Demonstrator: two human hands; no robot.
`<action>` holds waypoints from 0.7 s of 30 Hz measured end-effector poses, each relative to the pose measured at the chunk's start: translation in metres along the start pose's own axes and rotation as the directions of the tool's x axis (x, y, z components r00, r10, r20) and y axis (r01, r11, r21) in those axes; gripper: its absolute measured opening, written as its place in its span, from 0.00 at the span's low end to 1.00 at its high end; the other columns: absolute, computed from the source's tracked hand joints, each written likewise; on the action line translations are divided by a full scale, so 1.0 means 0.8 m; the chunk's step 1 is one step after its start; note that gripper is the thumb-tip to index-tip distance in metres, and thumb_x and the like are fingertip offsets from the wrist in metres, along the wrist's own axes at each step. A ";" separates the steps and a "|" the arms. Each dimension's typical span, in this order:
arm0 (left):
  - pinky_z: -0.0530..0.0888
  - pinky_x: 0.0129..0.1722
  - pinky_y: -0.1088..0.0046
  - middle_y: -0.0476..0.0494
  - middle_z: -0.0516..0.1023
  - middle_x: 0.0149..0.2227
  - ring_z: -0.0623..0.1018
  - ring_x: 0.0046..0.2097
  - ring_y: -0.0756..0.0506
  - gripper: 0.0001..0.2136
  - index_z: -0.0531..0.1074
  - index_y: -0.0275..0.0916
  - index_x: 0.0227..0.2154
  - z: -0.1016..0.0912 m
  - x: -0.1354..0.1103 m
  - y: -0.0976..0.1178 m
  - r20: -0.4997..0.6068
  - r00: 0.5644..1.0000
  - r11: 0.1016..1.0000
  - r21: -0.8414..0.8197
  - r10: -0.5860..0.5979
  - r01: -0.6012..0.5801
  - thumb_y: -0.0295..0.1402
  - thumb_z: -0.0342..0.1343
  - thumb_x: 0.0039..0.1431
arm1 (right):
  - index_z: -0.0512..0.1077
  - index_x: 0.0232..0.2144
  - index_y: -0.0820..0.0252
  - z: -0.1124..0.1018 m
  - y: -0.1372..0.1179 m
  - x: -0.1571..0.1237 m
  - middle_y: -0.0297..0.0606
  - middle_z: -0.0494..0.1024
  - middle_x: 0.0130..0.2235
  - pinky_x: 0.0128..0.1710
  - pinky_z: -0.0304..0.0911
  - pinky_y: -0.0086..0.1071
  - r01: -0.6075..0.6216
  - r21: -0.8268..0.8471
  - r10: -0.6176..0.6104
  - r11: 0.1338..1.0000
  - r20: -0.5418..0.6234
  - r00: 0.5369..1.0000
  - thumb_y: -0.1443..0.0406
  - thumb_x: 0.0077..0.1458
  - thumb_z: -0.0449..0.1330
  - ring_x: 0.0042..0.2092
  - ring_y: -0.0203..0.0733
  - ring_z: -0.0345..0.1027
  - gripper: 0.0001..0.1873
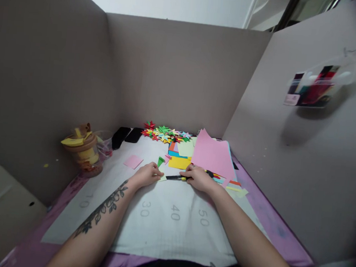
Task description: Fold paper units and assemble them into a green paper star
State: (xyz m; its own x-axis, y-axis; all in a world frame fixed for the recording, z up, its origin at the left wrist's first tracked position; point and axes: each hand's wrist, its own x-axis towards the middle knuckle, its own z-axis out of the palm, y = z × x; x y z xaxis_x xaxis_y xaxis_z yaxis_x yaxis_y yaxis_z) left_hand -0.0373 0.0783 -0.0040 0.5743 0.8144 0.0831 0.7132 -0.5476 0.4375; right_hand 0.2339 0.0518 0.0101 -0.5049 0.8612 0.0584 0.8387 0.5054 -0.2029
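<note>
My left hand (147, 173) pinches a small pale yellow-green paper piece (162, 178) between its fingertips, low over the white mat. My right hand (198, 178) is closed around what look like black and yellow scissors (173, 177); their dark blade points left, its tip beside the paper piece. Part of the handle shows behind the hand. Just beyond my left fingers are a green folded paper piece (161, 161) and a pink folded piece (167, 159). A pink paper square (133, 161) lies to the left.
Behind are many-coloured paper stars (163, 133), a yellow sheet (179, 163) and large pink paper (213, 153). Two black phones (133, 135) and a brown-lidded cup (84, 152) stand or lie left. Grey partitions (183, 75) enclose the table; a clear holder (317, 88) hangs right.
</note>
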 end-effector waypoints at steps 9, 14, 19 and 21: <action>0.66 0.44 0.71 0.45 0.69 0.42 0.71 0.46 0.44 0.15 0.73 0.48 0.41 0.010 -0.002 0.015 -0.109 0.989 0.992 0.067 -0.096 0.104 0.43 0.52 0.52 | 0.68 0.48 0.45 0.002 -0.002 -0.001 0.38 0.69 0.40 0.45 0.50 0.35 0.013 -0.037 -0.016 0.999 -0.076 0.997 0.71 0.50 0.57 0.44 0.42 0.61 0.23; 0.65 0.43 0.66 0.43 0.69 0.42 0.70 0.45 0.41 0.19 0.70 0.46 0.43 0.013 0.001 0.027 -0.130 0.981 0.975 0.148 -0.147 0.166 0.47 0.53 0.49 | 0.67 0.49 0.44 0.004 -0.001 -0.001 0.37 0.69 0.40 0.45 0.50 0.36 0.019 -0.042 -0.023 0.999 -0.086 0.996 0.70 0.49 0.58 0.44 0.42 0.61 0.25; 0.65 0.43 0.65 0.42 0.68 0.42 0.70 0.44 0.41 0.20 0.69 0.45 0.44 0.017 0.002 0.027 -0.168 0.974 0.971 0.155 -0.153 0.179 0.47 0.51 0.50 | 0.68 0.49 0.45 0.004 -0.002 -0.001 0.38 0.69 0.40 0.45 0.50 0.36 0.015 -0.046 -0.019 0.999 -0.076 0.997 0.70 0.49 0.58 0.44 0.43 0.61 0.25; 0.66 0.43 0.68 0.43 0.69 0.41 0.71 0.43 0.43 0.16 0.71 0.45 0.44 0.013 0.001 0.018 -0.142 0.983 0.987 0.096 -0.117 0.132 0.42 0.49 0.54 | 0.68 0.49 0.45 0.004 -0.002 -0.002 0.38 0.70 0.40 0.45 0.50 0.36 0.018 -0.033 -0.021 0.999 -0.080 0.997 0.70 0.49 0.58 0.44 0.42 0.61 0.24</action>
State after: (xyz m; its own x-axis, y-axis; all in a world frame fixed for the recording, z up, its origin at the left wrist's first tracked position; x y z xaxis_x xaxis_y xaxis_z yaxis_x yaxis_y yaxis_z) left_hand -0.0222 0.0691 -0.0069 0.4238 0.8920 0.1573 0.8179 -0.4515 0.3566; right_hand 0.2328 0.0496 0.0070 -0.5042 0.8521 0.1405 0.8356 0.5225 -0.1699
